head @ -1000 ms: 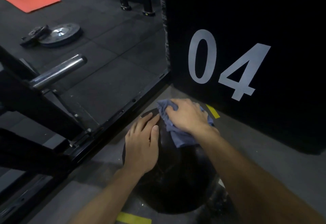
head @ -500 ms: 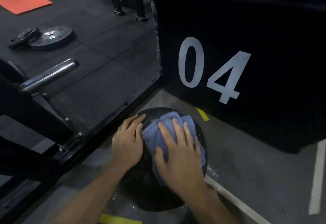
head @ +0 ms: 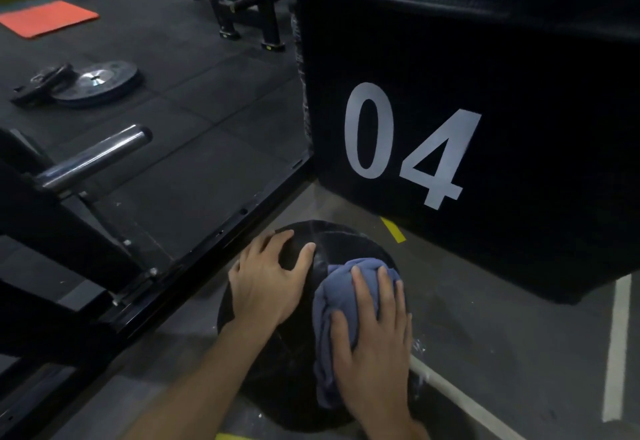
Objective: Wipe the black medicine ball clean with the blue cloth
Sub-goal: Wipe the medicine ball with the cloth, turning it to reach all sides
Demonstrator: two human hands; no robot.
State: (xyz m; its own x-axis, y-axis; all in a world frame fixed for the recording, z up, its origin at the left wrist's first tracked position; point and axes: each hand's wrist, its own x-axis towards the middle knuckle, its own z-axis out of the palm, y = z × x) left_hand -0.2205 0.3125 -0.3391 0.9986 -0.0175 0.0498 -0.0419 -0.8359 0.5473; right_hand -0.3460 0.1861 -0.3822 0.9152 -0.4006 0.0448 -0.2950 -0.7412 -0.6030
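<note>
Sliding down the right flank of the ball (head: 294, 363), the right hand (head: 372, 346) now lies flat with fingers spread, pressing the bunched cloth (head: 323, 304) against the rubber. A second ago that hand and cloth sat at the far top of the ball, near the box (head: 485, 93) marked 04; half a second ago they were on the crown; now they cover the near right side, so the stroke has run from the far edge toward the person. The left hand (head: 266, 280) has crept the other way, from the near left of the ball up toward its top left, and rests open with fingers splayed and thumb out, bracing and not gripping.

The ball sits on the grey floor (head: 502, 335), just beside the black frame rail (head: 207, 249) on its left and near the box ahead. Its seams show on the bared crown, which looks dull but free of obvious marks, though the dim light makes that hard to judge. White flecks lie on the floor by a painted line (head: 460, 401) at the right.

Judging by this, the top and right side have had a pass, while the left side under the bracing hand and the underside against the floor are likely untouched. The ball would probably need turning to reach them.
</note>
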